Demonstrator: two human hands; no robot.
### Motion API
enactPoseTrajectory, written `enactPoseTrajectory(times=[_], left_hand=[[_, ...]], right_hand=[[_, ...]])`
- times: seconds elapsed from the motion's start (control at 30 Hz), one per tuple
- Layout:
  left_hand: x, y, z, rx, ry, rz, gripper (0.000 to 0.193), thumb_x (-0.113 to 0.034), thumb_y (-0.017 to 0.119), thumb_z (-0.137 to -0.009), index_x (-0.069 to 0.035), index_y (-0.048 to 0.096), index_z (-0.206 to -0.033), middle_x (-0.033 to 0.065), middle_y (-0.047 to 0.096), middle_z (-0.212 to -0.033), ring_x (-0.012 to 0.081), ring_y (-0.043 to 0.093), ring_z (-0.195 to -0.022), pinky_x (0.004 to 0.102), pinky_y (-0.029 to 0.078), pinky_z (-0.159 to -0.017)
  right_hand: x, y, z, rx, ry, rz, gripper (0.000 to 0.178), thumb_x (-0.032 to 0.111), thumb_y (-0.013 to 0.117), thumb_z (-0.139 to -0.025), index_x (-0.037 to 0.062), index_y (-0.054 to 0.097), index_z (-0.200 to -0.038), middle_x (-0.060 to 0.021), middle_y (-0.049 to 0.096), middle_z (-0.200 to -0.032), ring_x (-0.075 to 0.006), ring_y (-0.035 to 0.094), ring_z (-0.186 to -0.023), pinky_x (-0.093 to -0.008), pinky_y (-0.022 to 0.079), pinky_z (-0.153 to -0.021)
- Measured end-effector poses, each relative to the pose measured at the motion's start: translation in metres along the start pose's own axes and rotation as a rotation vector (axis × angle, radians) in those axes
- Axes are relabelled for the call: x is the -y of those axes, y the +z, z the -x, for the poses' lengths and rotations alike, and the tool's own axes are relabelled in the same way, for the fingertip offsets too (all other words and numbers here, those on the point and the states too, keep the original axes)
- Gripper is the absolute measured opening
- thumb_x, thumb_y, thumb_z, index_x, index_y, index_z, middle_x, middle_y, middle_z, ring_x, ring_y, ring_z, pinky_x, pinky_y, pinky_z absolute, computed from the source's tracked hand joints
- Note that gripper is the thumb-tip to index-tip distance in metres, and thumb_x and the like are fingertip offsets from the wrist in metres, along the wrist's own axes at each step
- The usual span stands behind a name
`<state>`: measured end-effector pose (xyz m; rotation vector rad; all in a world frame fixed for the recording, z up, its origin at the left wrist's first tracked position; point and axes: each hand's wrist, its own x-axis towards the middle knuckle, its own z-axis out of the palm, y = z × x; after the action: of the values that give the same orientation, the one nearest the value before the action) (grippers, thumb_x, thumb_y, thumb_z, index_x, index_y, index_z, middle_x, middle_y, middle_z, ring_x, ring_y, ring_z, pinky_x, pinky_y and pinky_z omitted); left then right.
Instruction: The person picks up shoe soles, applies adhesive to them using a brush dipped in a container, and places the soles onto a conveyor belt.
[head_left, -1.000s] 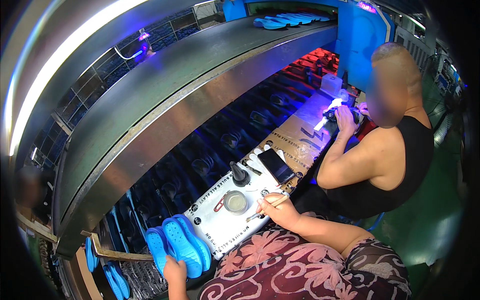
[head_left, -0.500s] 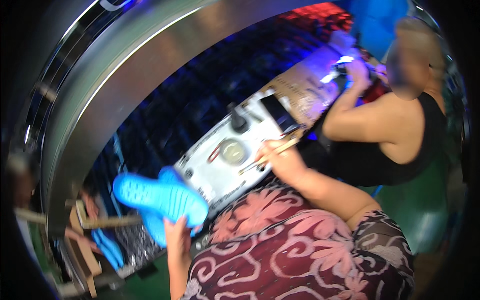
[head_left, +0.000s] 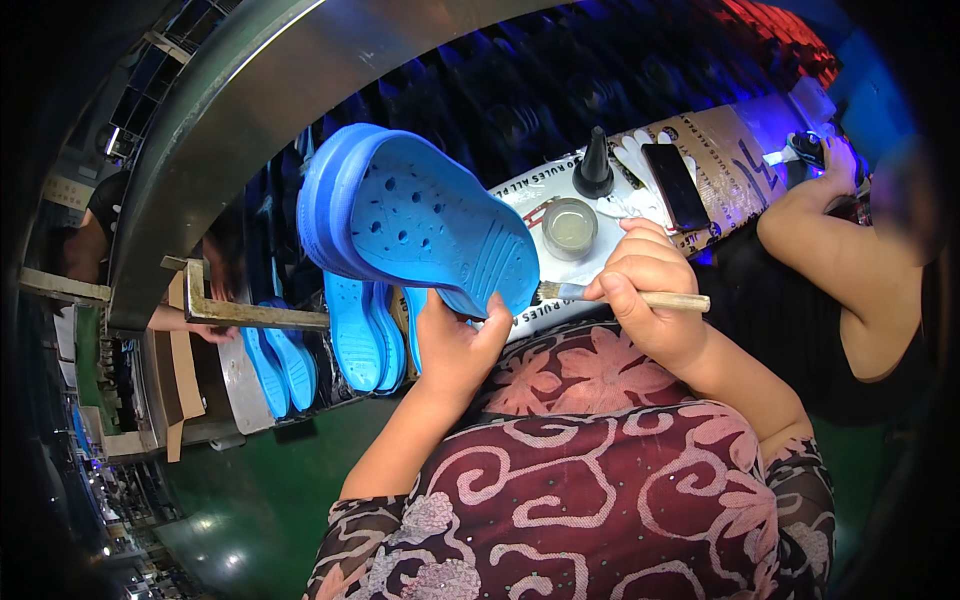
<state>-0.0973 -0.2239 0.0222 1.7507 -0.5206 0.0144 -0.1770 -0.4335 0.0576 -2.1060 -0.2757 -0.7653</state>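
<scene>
My left hand (head_left: 455, 345) is closed on the narrower end of a blue shoe sole (head_left: 430, 220), thumb on its inner face. The sole is tilted up, showing several round holes and a ridged patch. Pinched in my right hand (head_left: 655, 285) is a paintbrush (head_left: 682, 301) with a wooden handle. Its dark bristles are at the sole's edge, seemingly touching it. Beyond the brush, a round glass jar (head_left: 571, 230) of cloudy liquid stands on a white printed work surface (head_left: 548, 190). Beside the jar lies a thin red item, partly hidden by the sole.
Behind the jar stand a black cone-topped bottle (head_left: 594, 168), a white glove (head_left: 640, 165) and a phone (head_left: 675, 187). More blue soles (head_left: 355, 335) lie at the left by a metal bracket (head_left: 250, 312). A co-worker's arm (head_left: 850, 240) is close on the right; another person's hand reaches in left.
The view has shifted. My left hand has raised the sole and brought it rightward, tilted toward me. My right hand's brush, earlier over the white surface, is now at the sole's edge.
</scene>
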Motion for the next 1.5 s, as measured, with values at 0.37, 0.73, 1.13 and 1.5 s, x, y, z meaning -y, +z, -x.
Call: enactPoseTrajectory(times=[0.37, 0.73, 1.13, 1.5], left_hand=[[0.005, -0.005, 0.002, 0.111, 0.124, -0.144, 0.034, 0.004, 0.062, -0.077, 0.007, 0.050, -0.108, 0.0138, 0.063, -0.099, 0.0182, 0.063, -0.085, 0.0304, 0.050, -0.079], [-0.008, 0.003, -0.008, -0.011, 0.311, -0.158, 0.023, 0.002, 0.064, -0.070, 0.004, 0.064, -0.093, 0.0142, 0.065, -0.087, 0.0259, 0.063, -0.076, 0.0349, 0.050, -0.071], [-0.032, 0.002, 0.001, 0.048, 0.185, -0.452, 0.013, -0.012, 0.062, -0.083, 0.000, 0.063, -0.079, 0.0131, 0.060, -0.066, 0.0261, 0.057, -0.053, 0.0384, 0.045, -0.050], [-0.020, -0.004, -0.001, 0.014, 0.287, -0.485, 0.011, -0.011, 0.062, -0.081, 0.000, 0.062, -0.082, 0.0137, 0.061, -0.070, 0.0258, 0.058, -0.056, 0.0369, 0.046, -0.053]], right_hand=[[-0.005, 0.004, 0.001, -0.024, 0.014, 0.093, 0.021, 0.016, 0.062, -0.083, 0.0080, 0.064, -0.063, -0.0043, 0.056, -0.060, -0.0243, 0.054, -0.063, -0.0362, 0.040, -0.081], [-0.008, 0.005, -0.001, 0.015, -0.027, 0.144, 0.018, 0.019, 0.064, -0.083, 0.0088, 0.065, -0.068, -0.0027, 0.056, -0.063, -0.0226, 0.054, -0.064, -0.0383, 0.040, -0.085], [-0.007, 0.006, 0.002, 0.045, -0.044, 0.086, 0.016, 0.019, 0.067, -0.082, 0.0097, 0.066, -0.069, -0.0021, 0.058, -0.064, -0.0211, 0.056, -0.065, -0.0390, 0.041, -0.086], [-0.002, 0.007, -0.002, 0.064, 0.002, 0.031, 0.026, 0.021, 0.060, -0.089, 0.0084, 0.067, -0.068, -0.0037, 0.056, -0.062, -0.0227, 0.054, -0.064, -0.0384, 0.040, -0.086]])
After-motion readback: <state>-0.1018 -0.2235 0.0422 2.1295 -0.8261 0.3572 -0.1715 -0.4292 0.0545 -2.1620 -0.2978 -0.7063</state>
